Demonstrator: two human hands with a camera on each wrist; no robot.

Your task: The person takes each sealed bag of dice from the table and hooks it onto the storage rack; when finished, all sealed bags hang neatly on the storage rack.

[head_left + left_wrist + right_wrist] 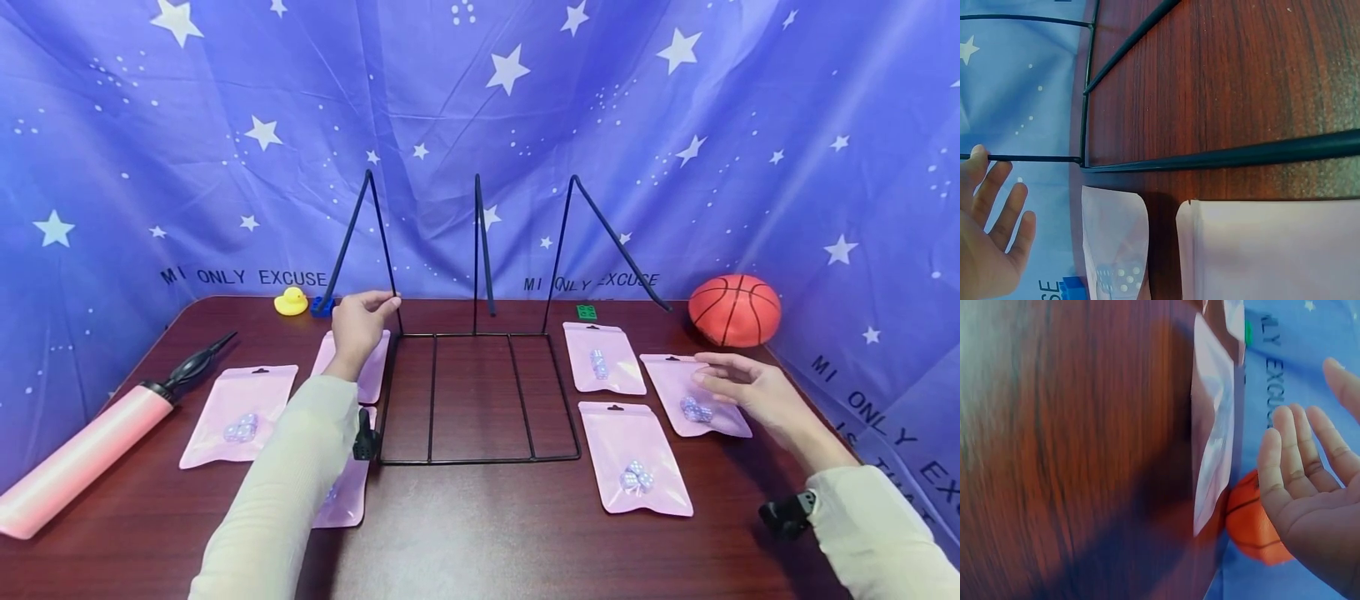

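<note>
A black wire rack [480,457] with three upright triangular dividers stands mid-table. My left hand [366,317] is raised at its back left corner, fingers straight, fingertips at the left divider's wire. In the left wrist view the left hand [991,231] is spread open with the index fingertip against a rack wire [1222,156]. My right hand [731,379] hovers relaxed and empty over a pink pouch of dice [697,398]. The right wrist view shows the right hand's palm [1310,481] open beside a pouch edge [1213,444]. Several more pink dice pouches [633,457] lie on both sides of the rack.
A pink air pump [82,454] lies at the table's left edge. A yellow duck [291,301], a blue block [322,306] and a green block [587,312] sit along the back. An orange basketball [735,310] rests at the back right. A starry blue cloth hangs behind.
</note>
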